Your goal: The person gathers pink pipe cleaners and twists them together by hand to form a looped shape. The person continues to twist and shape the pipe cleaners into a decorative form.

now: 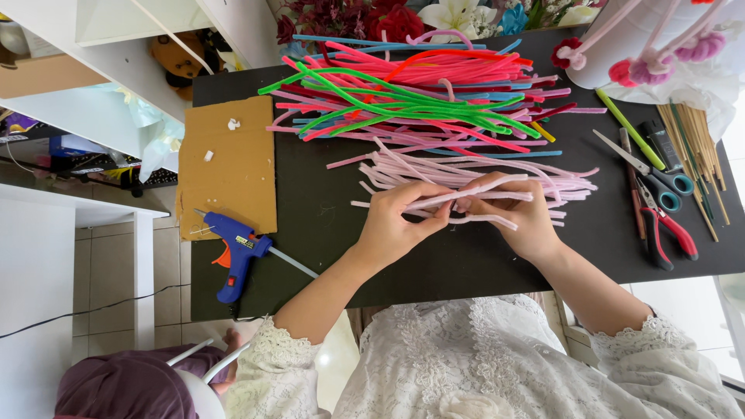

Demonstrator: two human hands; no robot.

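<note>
Both my hands pinch pale pink pipe cleaners.
Left hand and right hand grip their near ends; they look light, bendy, fuzzy, best held mid-length.

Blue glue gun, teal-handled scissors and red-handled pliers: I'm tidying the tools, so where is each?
Blue plastic glue gun (237,252), head view, on its body.
Teal-handled metal scissors (660,182), head view, near the handles.
Red-handled metal pliers (666,229), head view, on a handle.
</note>
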